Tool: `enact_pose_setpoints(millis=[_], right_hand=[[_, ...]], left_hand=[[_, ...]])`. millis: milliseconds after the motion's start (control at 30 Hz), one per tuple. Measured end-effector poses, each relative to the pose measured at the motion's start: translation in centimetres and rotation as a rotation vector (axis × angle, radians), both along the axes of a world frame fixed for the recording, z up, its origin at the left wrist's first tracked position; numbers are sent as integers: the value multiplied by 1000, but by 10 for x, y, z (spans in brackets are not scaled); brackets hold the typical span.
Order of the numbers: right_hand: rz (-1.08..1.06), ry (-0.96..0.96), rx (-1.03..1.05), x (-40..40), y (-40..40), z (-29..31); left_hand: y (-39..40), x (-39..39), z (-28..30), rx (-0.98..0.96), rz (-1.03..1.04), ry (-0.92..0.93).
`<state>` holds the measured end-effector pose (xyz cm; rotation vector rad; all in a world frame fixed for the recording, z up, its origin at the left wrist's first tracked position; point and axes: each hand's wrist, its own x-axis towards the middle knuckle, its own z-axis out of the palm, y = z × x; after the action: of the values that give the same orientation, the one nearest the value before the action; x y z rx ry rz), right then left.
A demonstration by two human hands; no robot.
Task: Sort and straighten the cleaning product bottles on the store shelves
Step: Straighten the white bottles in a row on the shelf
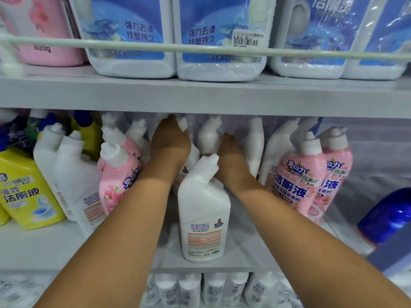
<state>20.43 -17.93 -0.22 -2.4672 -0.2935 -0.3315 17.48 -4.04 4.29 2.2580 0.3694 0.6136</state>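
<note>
Both my arms reach deep into the middle shelf [222,261], among white angled-neck toilet-cleaner bottles. My left hand [169,138] is at the back and grips the neck of a white bottle [183,124], whose cap sticks out to the right of my knuckles. My right hand [229,148] lies against the right side of another white bottle at the back [208,138]; its fingers are hidden. A white bottle [203,210] stands upright at the shelf front between my forearms, its back label facing me.
Pink bottles lean on the left [115,176] and stand on the right [300,183]. Yellow bottles [24,190] and white ones [66,174] crowd the far left. A blue container [387,218] lies at right. The upper shelf's large blue-labelled jugs [131,41] sit behind a rail [200,48].
</note>
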Motion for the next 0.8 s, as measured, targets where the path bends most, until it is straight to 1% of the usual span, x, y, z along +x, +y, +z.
enact_pose_setpoints(millis=[67, 133, 300, 433, 500, 533, 600, 633, 667, 700, 733, 767, 800], right_hand=[[-52, -105, 79, -24, -11, -5], [-119, -122, 164, -42, -23, -8], [-252, -116, 255, -56, -48, -19], [-311, -210, 279, -58, -50, -26], [-311, -319, 289, -64, -47, -26], [-289, -412, 292, -69, -45, -25], [-205, -622, 296, -81, -43, -25], [-138, -685, 323, -86, -42, -24], [-49, -677, 401, -89, -39, -22], [35, -575, 536, -89, -35, -17], [93, -398, 678, -88, -29, -10], [114, -200, 774, -81, -23, -6], [114, -45, 811, -74, -17, 0]], left_hand=[[3, -10, -1, 9, -4, -3], [7, -16, -1, 42, -12, 2], [8, -25, 4, 97, -34, 68], [12, -26, 4, 83, -51, 24], [12, -27, 5, 54, -54, 6], [12, -27, 5, 49, -50, 6], [12, -27, 3, 37, -42, -3], [12, -27, 1, 20, -33, -19], [12, -27, -1, 4, -19, -40], [10, -28, -4, -17, -4, -62], [8, -31, -7, -50, 6, -89], [5, -34, -10, -99, 8, -125], [2, -39, -13, -160, 7, -157]])
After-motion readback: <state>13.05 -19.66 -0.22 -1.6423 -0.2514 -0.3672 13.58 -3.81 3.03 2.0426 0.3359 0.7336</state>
